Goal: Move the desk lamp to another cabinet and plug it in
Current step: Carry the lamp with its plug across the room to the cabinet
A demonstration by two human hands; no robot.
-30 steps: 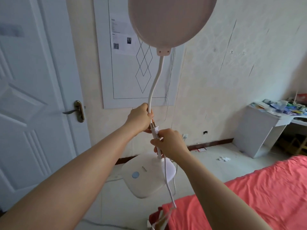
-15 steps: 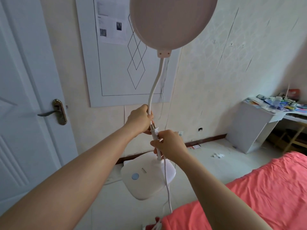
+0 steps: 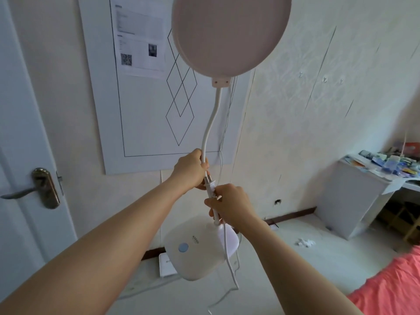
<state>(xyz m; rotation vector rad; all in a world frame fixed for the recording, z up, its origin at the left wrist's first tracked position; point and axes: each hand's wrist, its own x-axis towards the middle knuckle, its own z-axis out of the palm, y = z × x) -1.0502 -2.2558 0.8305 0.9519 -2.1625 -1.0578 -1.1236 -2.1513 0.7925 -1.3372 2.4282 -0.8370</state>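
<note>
As the lamp hangs clear of every surface at centre frame, we record the following.

Count: we find one desk lamp (image 3: pixel 211 137), one plug (image 3: pixel 210 186), one cord (image 3: pixel 228 255), two hands, one door (image 3: pixel 25 133), one wall panel (image 3: pixel 141 114), one white cabinet (image 3: pixel 350 201).

Left hand (image 3: pixel 189 170): reaches in from the lower left of the frame, arm extended; fingers are wrapped tight around the lower neck of the lamp, thumb side towards the plug.

Right hand (image 3: pixel 230 204): enters from the lower right, just below the left hand; fingers are curled and pinched on the plug body and the stem behind it, the two prongs pointing up-left.

Lamp location: held in the air before the wall, its round flat head at top centre, the base (image 3: pixel 197 251) below the hands at lower centre.

Materials and shapes: the head is a smooth matte disc; the neck is a slim curved white tube; the base is a rounded white plastic slab with one pale blue round button; the cord is thin, white and hangs loose beneath the base.

Surroundings: the cabinet stands at right of frame, its top cluttered; a coral bedspread (image 3: pixel 391 289) fills the lower right corner.
</note>
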